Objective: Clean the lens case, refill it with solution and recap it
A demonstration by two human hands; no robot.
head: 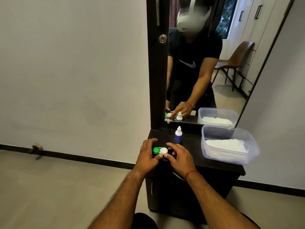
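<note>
Soft, fairly dim indoor light; daylight enters by the window (227,15) reflected in the mirror (231,90). Faint shadows mark the wall (66,63), the dark counter (191,146) swallows detail, and the edges bow from wide-angle distortion

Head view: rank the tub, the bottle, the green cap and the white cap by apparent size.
Largest to smallest:
1. tub
2. bottle
3. green cap and white cap: they sit side by side and look about alike, so I do not rank one over the other.
</note>
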